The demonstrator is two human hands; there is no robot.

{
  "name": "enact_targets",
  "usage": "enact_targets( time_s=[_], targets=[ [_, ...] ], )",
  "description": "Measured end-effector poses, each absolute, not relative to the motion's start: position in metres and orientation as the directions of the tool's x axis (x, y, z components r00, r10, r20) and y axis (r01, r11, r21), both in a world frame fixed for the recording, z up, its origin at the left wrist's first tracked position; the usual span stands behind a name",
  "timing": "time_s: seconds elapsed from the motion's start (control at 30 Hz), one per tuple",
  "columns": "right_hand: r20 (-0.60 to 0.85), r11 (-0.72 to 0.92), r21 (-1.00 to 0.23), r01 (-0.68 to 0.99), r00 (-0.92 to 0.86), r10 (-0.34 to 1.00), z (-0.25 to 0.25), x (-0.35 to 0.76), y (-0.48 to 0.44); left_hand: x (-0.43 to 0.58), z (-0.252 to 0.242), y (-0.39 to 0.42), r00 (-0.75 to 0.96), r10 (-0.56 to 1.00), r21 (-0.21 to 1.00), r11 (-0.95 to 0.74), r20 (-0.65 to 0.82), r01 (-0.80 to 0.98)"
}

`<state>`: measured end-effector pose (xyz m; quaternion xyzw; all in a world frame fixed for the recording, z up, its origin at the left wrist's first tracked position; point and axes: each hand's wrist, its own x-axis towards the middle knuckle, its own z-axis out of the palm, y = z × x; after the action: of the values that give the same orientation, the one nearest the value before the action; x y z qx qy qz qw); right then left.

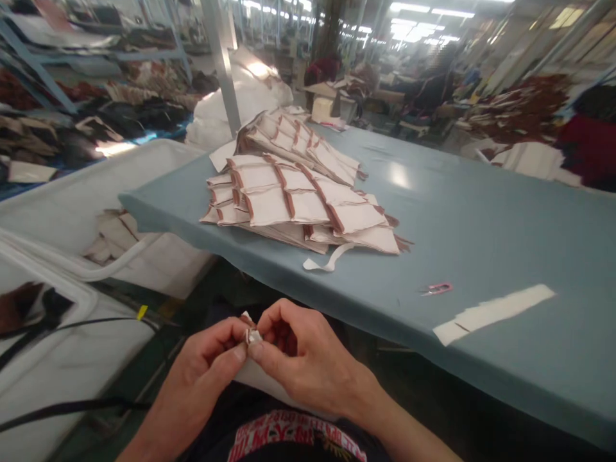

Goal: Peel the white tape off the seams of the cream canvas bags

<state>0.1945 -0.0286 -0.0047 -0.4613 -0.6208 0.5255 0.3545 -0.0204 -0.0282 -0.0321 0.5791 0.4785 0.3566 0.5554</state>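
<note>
Both hands are close together over my lap, just below the front edge of the table. My left hand (202, 369) pinches a cream fabric piece (264, 380) with a brown edge between thumb and forefinger. From the other side, my right hand (312, 362) pinches the same piece, its other fingers curled. A small corner of white and brown cloth shows folded between the fingertips. The rest of the piece hangs beneath the hands, partly hidden by them. Past the hands, piles of cream fabric pieces (269, 205) with brown edges overlap on the table.
A blue-green covered table (505, 237) stretches ahead and right. On it lie pink thread snips (437, 289), a cream strip (495, 314) and a narrow white strip (330, 263). White bins (163, 154) stand at left, near a metal post (224, 70) and black cables (72, 405).
</note>
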Motion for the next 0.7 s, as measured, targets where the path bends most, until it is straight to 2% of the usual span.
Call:
enact_targets(
  time_s=[0.1,0.2,0.3,0.43,0.57,0.7],
  targets=[
    [-0.119,-0.072,-0.987,0.142,-0.363,0.924,-0.018,0.188,0.003,-0.028,-0.05,-0.007,0.291,0.937,0.981,0.185,-0.195,0.062],
    [-0.16,-0.112,-0.982,0.152,-0.352,0.922,-0.035,0.179,0.039,-0.035,-0.06,0.024,0.27,0.923,0.961,0.268,-0.275,0.063],
    [-0.046,0.03,-0.961,0.275,-0.265,0.963,-0.047,0.169,0.07,-0.038,-0.058,0.062,0.218,0.916,0.941,0.317,-0.336,0.118],
    [0.177,0.297,-0.825,0.48,-0.279,0.944,-0.046,0.164,0.098,-0.03,-0.039,0.104,0.14,0.91,0.908,0.354,-0.39,0.226],
    [0.22,0.381,-0.727,0.571,-0.332,0.917,-0.037,0.172,0.112,-0.019,-0.015,0.125,0.123,0.904,0.88,0.356,-0.41,0.314],
    [0.221,0.412,-0.736,0.537,-0.385,0.896,-0.033,0.179,0.12,-0.011,-0.002,0.13,0.109,0.906,0.86,0.342,-0.408,0.379]
  ],
)
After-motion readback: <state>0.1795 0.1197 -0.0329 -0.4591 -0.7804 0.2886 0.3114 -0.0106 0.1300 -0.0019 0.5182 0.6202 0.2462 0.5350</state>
